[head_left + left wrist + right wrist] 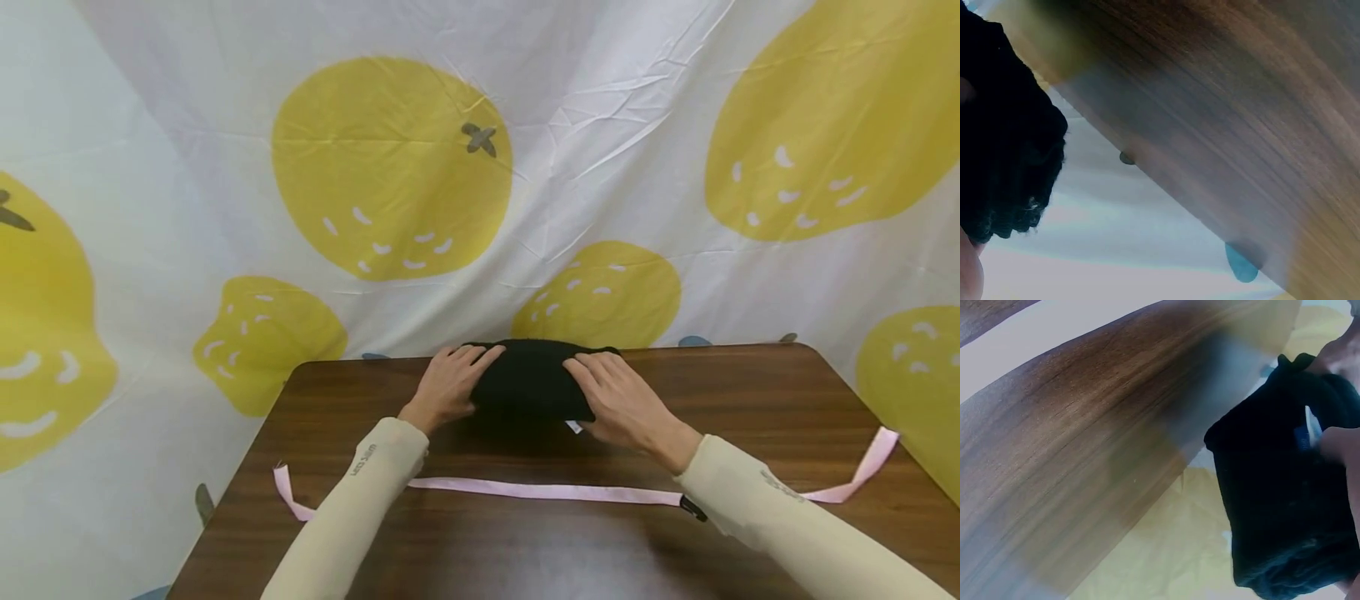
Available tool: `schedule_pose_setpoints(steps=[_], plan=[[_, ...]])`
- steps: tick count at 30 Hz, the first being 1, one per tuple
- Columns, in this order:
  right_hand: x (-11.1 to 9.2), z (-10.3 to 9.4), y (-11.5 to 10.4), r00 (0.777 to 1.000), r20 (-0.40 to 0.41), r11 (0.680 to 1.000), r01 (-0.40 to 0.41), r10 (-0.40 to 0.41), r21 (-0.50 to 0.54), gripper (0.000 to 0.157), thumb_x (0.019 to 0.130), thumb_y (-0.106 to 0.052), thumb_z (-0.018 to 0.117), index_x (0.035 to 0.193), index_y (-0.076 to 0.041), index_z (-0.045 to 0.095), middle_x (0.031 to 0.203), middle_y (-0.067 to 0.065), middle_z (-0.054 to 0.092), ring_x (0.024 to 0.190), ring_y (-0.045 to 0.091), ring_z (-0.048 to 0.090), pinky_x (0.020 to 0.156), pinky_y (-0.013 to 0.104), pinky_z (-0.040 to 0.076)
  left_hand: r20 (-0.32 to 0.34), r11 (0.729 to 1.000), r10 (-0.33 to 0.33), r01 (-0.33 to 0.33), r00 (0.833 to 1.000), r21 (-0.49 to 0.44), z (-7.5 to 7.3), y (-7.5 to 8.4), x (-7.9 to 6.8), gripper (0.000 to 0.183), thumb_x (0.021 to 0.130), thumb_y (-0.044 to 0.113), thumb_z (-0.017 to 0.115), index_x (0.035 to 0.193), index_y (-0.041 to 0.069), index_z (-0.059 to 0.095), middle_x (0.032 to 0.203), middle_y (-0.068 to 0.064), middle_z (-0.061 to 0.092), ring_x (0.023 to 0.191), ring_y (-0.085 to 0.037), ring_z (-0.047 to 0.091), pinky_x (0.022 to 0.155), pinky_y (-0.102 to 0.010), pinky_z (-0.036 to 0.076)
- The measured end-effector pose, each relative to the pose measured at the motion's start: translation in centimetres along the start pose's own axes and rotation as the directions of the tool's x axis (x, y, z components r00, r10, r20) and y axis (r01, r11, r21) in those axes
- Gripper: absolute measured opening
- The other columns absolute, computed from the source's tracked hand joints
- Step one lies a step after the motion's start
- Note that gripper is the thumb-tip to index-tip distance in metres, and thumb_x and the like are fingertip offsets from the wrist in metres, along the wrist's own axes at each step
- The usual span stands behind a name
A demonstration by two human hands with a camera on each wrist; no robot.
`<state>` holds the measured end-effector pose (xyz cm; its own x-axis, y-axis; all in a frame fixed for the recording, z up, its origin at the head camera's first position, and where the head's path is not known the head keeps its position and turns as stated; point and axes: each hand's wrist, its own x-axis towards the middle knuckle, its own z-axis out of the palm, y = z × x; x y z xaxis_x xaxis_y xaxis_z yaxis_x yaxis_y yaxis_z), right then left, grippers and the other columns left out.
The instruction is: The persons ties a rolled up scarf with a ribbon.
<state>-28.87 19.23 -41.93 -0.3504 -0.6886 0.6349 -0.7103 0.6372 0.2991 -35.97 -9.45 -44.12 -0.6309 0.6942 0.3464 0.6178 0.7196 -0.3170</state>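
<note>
While a pink ribbon (pixel 547 490) starts at far left and crosses the table (pixel 570 550) nearer the person, the left hand (pixel 450 385) grips one end of a black cloth (pixel 528 383) held near the table's far edge. Rightward, a white tag (pixel 573 427) juts below it; only the right wrist view shows blue there. The right hand (pixel 618 400) clamps the cloth's other end.

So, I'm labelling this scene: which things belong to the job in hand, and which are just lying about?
Job, it seems:
black cloth bundle, held by left hand and right hand
its white tag

Lying about or background, apparently:
pink strip, on the table
black piece by the strip
fruit-print sheet hanging behind
</note>
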Motion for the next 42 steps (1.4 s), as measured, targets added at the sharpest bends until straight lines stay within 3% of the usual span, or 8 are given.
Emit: schedule_pose_setpoints(steps=[6,13,21,28,33,37,40,42], plan=[[0.3,-0.6,-0.2,0.994,-0.098,0.997,0.054,-0.049,0.051,0.091,0.052,-0.031,0.087,0.122,0.009,0.045,0.113,0.023,0.055,0.100,0.035,0.054,0.086,0.046,0.044,-0.056,0.999,0.018,-0.020,0.998,-0.048,0.0,-0.4,-0.3,0.107,0.057,0.040,0.086,0.145,0.020,0.028,0.126,-0.001,0.054,0.115,-0.020,0.051,0.093,-0.038,0.042],[0.7,-1.5,-0.7,0.992,-0.119,0.994,0.047,-0.036,0.095,0.102,0.049,-0.033,0.088,0.128,0.013,0.042,0.129,0.029,0.048,0.109,0.038,0.052,0.089,0.046,0.044,-0.147,0.993,0.041,-0.057,0.988,-0.106,0.0,-1.0,-0.7,0.104,0.058,0.043,0.085,0.144,0.019,0.031,0.126,-0.002,0.054,0.114,-0.020,0.052,0.095,-0.039,0.042],[1.6,-2.2,-1.4,0.970,-0.219,0.991,0.123,-0.108,0.053,0.084,0.052,-0.036,0.083,0.116,0.010,0.055,0.111,0.024,0.059,0.099,0.038,0.056,0.087,0.049,0.043,-0.216,0.979,0.072,-0.110,0.974,-0.172,0.0,-1.3,-0.6,0.105,0.058,0.038,0.086,0.144,0.020,0.030,0.130,-0.002,0.051,0.119,-0.020,0.048,0.100,-0.038,0.038],[1.9,-2.8,-2.0,0.964,-0.243,0.994,0.107,-0.111,-0.029,0.075,0.057,-0.046,0.075,0.111,0.003,0.060,0.105,0.018,0.062,0.111,0.044,0.053,0.092,0.069,0.029,-0.233,0.966,0.084,-0.136,0.969,-0.221,0.0,-1.2,-0.2,0.108,0.054,0.035,0.089,0.144,0.020,0.031,0.134,-0.002,0.047,0.122,-0.021,0.046,0.102,-0.039,0.036],[1.8,-3.4,-2.7,0.977,-0.194,0.996,0.089,-0.091,-0.018,0.083,0.049,-0.049,0.080,0.112,0.000,0.058,0.107,0.015,0.062,0.106,0.039,0.057,0.090,0.055,0.044,-0.228,0.962,0.104,-0.156,0.968,-0.225,-0.2,-1.0,-0.2,0.109,0.054,0.035,0.090,0.144,0.020,0.031,0.137,-0.003,0.045,0.124,-0.021,0.044,0.103,-0.038,0.035],[1.9,-3.9,-3.3,0.976,-0.183,0.992,0.106,-0.116,-0.066,0.074,0.059,-0.052,0.073,0.110,-0.001,0.058,0.111,0.014,0.062,0.095,0.034,0.063,0.076,0.042,0.054,-0.229,0.955,0.128,-0.183,0.965,-0.234,-0.3,-0.8,-0.2,0.107,0.056,0.039,0.089,0.144,0.018,0.031,0.139,-0.006,0.043,0.124,-0.023,0.044,0.105,-0.039,0.034],[2.1,-4.2,-3.9,0.975,-0.182,0.988,0.107,-0.126,-0.108,0.062,0.069,-0.051,0.066,0.107,-0.003,0.058,0.121,0.017,0.059,0.090,0.032,0.064,0.069,0.038,0.055,-0.228,0.952,0.137,-0.192,0.964,-0.238,-0.4,-0.7,-0.3,0.105,0.057,0.039,0.089,0.143,0.018,0.032,0.140,-0.007,0.042,0.124,-0.024,0.044,0.105,-0.038,0.033],[2.2,-4.6,-4.4,0.982,-0.150,0.988,0.093,-0.111,-0.126,0.062,0.070,-0.052,0.065,0.107,-0.004,0.056,0.128,0.019,0.055,0.090,0.032,0.064,0.066,0.037,0.055,-0.228,0.952,0.137,-0.191,0.964,-0.237,-0.4,-0.6,-0.2,0.104,0.057,0.040,0.088,0.143,0.019,0.033,0.140,-0.007,0.042,0.125,-0.023,0.044,0.106,-0.038,0.033]])
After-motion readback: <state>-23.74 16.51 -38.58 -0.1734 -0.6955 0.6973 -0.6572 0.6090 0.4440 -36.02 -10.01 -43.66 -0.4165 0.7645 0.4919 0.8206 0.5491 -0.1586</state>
